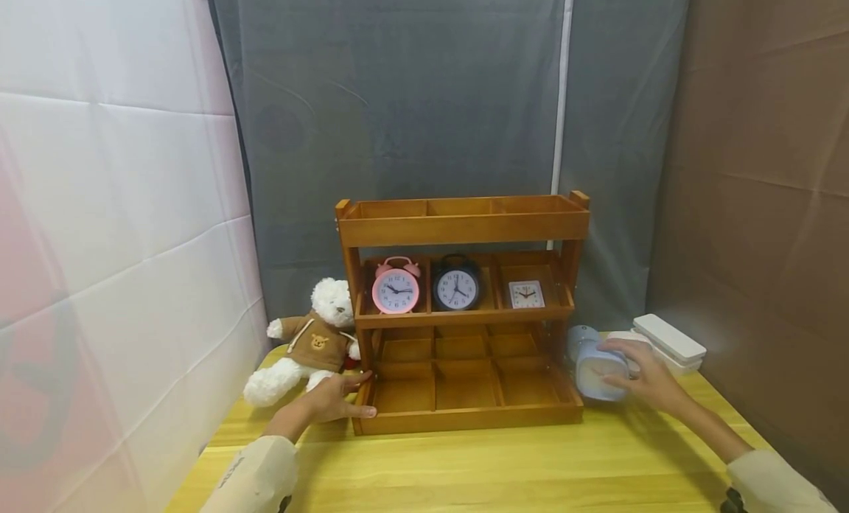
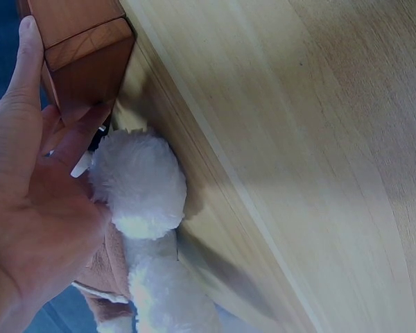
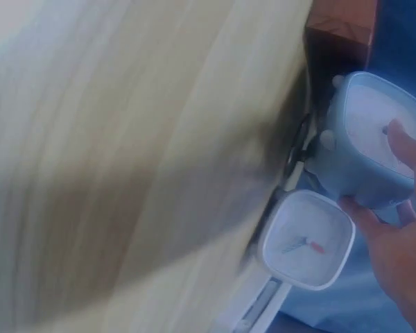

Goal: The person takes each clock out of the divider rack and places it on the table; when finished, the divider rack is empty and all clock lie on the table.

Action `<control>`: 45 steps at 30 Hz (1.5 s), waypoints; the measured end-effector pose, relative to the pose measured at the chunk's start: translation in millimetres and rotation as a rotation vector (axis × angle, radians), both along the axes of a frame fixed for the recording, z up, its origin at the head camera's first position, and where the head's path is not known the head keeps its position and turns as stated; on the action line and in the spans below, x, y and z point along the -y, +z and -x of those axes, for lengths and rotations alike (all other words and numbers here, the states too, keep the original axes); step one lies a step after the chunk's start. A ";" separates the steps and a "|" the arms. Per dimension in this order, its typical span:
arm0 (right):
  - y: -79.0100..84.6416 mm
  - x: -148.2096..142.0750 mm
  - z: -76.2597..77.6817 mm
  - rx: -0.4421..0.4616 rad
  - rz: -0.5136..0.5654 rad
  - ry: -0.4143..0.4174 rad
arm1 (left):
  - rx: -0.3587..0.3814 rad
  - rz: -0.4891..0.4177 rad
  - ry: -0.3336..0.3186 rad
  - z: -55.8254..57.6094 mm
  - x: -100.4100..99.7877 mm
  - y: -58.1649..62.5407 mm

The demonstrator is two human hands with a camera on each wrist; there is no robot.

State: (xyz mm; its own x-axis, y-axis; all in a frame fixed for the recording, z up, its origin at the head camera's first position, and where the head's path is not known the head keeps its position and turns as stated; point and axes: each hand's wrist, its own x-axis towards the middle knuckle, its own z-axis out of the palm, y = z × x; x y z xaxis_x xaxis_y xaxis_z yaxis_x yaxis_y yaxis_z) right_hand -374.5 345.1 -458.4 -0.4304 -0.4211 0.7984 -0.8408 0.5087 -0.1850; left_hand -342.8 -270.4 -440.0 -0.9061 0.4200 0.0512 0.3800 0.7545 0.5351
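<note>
My right hand (image 1: 640, 373) grips a light blue alarm clock (image 3: 347, 152) with a pale, rounded-square face, just off the right end of a wooden shelf rack (image 1: 471, 422). One fingertip lies on the clock's face and another finger is at its side. My left hand (image 1: 329, 397) holds the rack's front left corner, thumb along the front edge and fingers around the outer side. The rack's middle tier bears a pink alarm clock (image 1: 396, 290), a black alarm clock (image 1: 456, 289) and a small white square clock (image 1: 527, 295).
A white teddy bear (image 1: 318, 343) in a brown hoodie sits against the rack's left side. Beyond my right hand lie a white clock (image 3: 308, 239) and a stack of white boxes (image 1: 670, 340). Cloth walls stand behind and at both sides of the wooden table (image 1: 464, 469).
</note>
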 end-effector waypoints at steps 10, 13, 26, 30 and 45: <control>-16.2 -4.2 -6.1 0.174 0.040 0.007 | 0.020 -0.010 0.013 0.1 -2.0 0.4; -19.5 -7.2 -8.6 0.252 0.034 -0.007 | 0.023 -0.001 0.024 0.9 -3.0 0.7; -18.3 -7.2 -6.3 0.263 0.011 0.066 | 0.011 0.005 0.023 -0.4 -2.8 3.3; -16.7 -5.4 -11.0 0.282 0.001 0.012 | 0.019 0.002 0.025 -1.7 -2.8 0.7; 39.9 5.9 -21.0 0.288 0.020 -0.053 | 0.013 0.000 0.017 1.5 -0.2 -2.2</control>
